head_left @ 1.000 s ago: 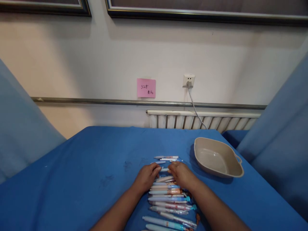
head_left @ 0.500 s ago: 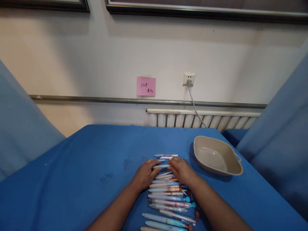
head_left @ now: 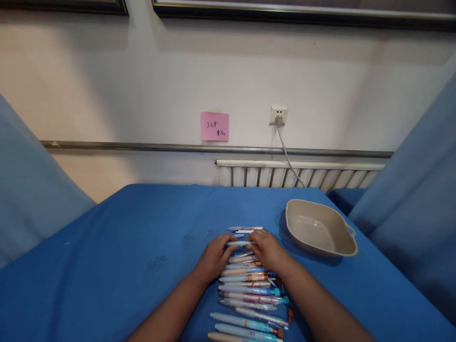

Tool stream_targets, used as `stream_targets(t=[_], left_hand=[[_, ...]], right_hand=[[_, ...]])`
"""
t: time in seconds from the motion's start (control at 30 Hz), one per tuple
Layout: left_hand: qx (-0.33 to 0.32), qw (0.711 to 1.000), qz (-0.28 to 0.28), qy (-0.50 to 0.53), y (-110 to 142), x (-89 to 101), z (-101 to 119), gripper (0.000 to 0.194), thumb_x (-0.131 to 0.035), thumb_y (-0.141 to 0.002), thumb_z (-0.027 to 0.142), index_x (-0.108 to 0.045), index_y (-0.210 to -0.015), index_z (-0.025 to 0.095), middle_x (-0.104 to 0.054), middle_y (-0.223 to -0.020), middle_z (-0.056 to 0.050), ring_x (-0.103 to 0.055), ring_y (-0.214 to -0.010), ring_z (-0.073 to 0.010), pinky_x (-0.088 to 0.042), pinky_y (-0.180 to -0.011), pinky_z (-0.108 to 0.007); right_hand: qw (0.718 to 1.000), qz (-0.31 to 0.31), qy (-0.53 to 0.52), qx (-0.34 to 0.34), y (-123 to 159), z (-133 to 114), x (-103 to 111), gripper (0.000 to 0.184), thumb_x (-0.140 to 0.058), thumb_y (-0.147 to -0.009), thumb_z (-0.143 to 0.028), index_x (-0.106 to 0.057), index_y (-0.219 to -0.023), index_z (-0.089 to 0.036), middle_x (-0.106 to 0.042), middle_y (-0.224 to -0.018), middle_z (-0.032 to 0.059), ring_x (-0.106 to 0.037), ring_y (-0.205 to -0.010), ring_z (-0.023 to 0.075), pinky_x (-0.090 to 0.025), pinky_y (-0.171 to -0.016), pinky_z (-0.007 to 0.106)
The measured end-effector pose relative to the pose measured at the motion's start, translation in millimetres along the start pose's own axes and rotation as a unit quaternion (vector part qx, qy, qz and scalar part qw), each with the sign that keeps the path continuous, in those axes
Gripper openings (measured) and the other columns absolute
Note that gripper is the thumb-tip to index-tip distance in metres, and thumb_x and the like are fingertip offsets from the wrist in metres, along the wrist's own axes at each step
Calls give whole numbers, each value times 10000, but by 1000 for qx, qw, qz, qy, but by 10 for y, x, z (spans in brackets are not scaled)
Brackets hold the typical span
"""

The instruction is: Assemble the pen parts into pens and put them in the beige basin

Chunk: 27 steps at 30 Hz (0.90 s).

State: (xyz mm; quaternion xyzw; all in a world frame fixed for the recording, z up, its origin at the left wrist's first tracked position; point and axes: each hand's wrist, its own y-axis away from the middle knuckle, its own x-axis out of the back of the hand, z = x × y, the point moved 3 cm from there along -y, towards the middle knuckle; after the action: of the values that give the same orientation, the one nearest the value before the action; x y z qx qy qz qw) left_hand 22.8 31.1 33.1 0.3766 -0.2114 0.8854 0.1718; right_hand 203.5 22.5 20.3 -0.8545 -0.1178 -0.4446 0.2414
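Observation:
A pale blue pen (head_left: 239,243) lies crosswise between my two hands. My left hand (head_left: 214,254) pinches its left end between thumb and fingers. At the other end, my right hand (head_left: 267,248) has its fingers closed on the pen, hiding that tip. Below my hands runs a column of pens (head_left: 245,289), set roughly parallel and side by side, in pale blue, peach and clear pink tones. Some carry brown or teal pieces at their right ends. Just beyond my fingers lie a few more pens (head_left: 245,229), partly covered by my right hand.
A beige basin (head_left: 315,228) with a loop handle stands to the right on the blue cloth (head_left: 117,266). Behind the table are a white radiator (head_left: 256,176), a metal rail and a socket with a plugged-in cord (head_left: 285,151). Blue curtains (head_left: 409,190) hang at both sides.
The pale blue pen has come up off the row and now spans both hands. My left hand has shifted slightly; the other pens stay in much the same order.

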Motion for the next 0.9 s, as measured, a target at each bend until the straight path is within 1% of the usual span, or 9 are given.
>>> stream_targets(t=[0.03,0.1,0.2,0.37,0.47,0.53,0.63,0.73,0.9], left_hand=[[15,1000,-8,-10,-3,-1,-13,279,-402,-893,378,-610,-917,195,-665,-853,-35,-591,-798,-176,-423,-739,-266],[53,998,-13,-36,-13,17,-59,406,-310,-921,412,-601,-740,195,-644,-699,-17,-582,-681,-165,-404,-652,-255],[89,994,3,-62,-30,70,-137,466,-285,-916,444,-559,-632,197,-596,-592,-2,-561,-611,-160,-371,-585,-248],[86,995,23,-41,-37,93,-234,403,-347,-893,458,-574,-697,189,-591,-621,6,-556,-635,-161,-376,-590,-242],[82,996,24,-5,-33,76,-298,345,-377,-887,438,-588,-785,185,-616,-684,4,-571,-676,-162,-399,-626,-241],[89,996,29,8,-31,75,-339,331,-387,-882,431,-588,-803,181,-623,-703,0,-575,-684,-164,-409,-635,-245],[96,995,28,23,-28,78,-357,321,-400,-873,428,-593,-819,178,-630,-712,-4,-578,-684,-169,-421,-637,-250],[94,995,18,40,-23,63,-312,305,-418,-864,421,-598,-842,175,-628,-707,-1,-577,-675,-165,-425,-631,-248],[96,993,4,64,-15,33,-275,309,-429,-851,426,-602,-851,171,-623,-685,4,-566,-645,-156,-428,-620,-244]], right_hand=[[1000,3,-3,-3,-1,13,6,87,-512,-866,-188,-572,-930,-189,-624,-924,48,-549,-909,172,-394,-803,272],[1000,6,-4,-14,-1,56,21,80,-518,-862,-189,-571,-923,-192,-623,-926,47,-548,-917,173,-394,-808,274],[999,4,1,-45,9,143,48,86,-537,-848,-183,-570,-926,-194,-628,-953,45,-550,-936,171,-390,-821,267],[994,-14,42,-103,25,259,97,131,-471,-878,-193,-563,-971,-191,-640,-988,52,-576,-936,166,-388,-807,246],[985,-14,87,-151,33,302,142,173,-407,-902,-209,-565,-966,-178,-654,-959,74,-596,-912,190,-388,-777,263],[981,-10,100,-166,39,300,165,199,-384,-906,-207,-570,-963,-168,-659,-945,88,-604,-900,204,-389,-769,276],[984,-12,94,-153,38,232,166,231,-389,-913,-245,-585,-1019,-181,-660,-986,85,-603,-928,201,-392,-794,271],[991,-20,78,-108,16,108,131,265,-450,-900,-305,-575,-1120,-226,-640,-1078,64,-581,-994,193,-390,-838,262],[982,-72,142,-102,-21,25,71,201,-471,-890,-306,-639,-964,-225,-652,-986,56,-594,-926,186,-407,-779,253]])
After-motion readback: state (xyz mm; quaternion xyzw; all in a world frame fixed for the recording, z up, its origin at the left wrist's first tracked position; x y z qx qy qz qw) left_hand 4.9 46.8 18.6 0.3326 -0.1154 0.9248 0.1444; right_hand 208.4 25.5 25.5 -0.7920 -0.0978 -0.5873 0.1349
